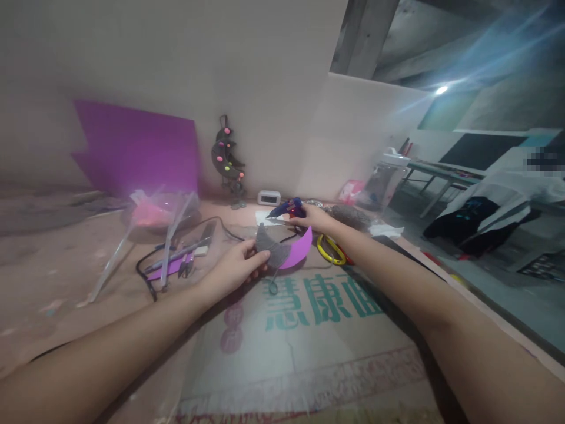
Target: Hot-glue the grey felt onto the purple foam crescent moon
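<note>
My left hand (247, 263) pinches a crescent cutout (296, 252), half bare purple card and half covered with grey felt-like material. A small grey loop hangs from its lower edge. Above and to the right, my right hand (314, 217) is wrapped round a dark blue glue gun (285, 208) with a small red light on its side. The gun's nozzle points left over a white piece of paper (263, 218), just above the crescent and apart from it. Part of the gun's handle is hidden by my fingers.
A printed sack (309, 353) covers the table's front. Purple card (141, 147) and a decorated moon hanging (226, 156) stand against the wall. Yellow-handled scissors (330, 250), a small digital clock (269, 198), a clear jug (384, 179), glue sticks (112, 259) and a cable (141, 265) lie around.
</note>
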Tool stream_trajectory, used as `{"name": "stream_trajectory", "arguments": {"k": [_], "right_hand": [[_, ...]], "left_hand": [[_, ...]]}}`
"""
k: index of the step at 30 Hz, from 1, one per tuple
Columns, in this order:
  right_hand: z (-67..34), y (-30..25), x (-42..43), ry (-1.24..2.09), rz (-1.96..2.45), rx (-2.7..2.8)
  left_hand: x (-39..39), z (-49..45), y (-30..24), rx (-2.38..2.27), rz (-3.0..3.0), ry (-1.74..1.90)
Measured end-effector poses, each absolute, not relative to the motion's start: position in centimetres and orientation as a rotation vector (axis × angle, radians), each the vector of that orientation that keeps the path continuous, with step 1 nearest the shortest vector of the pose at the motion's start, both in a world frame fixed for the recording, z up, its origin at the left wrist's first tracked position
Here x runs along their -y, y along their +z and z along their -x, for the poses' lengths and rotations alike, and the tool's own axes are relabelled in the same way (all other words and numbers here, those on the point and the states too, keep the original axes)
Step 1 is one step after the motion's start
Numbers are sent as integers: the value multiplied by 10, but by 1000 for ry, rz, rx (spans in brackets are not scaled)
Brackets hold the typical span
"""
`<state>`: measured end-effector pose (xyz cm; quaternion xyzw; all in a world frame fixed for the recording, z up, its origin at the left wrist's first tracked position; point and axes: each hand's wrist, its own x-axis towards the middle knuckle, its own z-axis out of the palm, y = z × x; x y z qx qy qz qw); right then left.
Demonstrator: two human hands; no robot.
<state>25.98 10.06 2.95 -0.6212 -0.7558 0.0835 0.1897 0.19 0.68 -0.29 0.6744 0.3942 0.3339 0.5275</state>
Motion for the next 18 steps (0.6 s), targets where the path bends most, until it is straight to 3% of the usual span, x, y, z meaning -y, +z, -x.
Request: {"name": "stream_trajectory", "arguments": {"k": [13,18], "right_hand": [[-262,50,-83,307,1672,1878],[-264,66,-44,274,1377,1734]], "left_hand": [[-7,-2,-1,-926,-1595,802],[-6,-3,0,-950,-1492,872]]}}
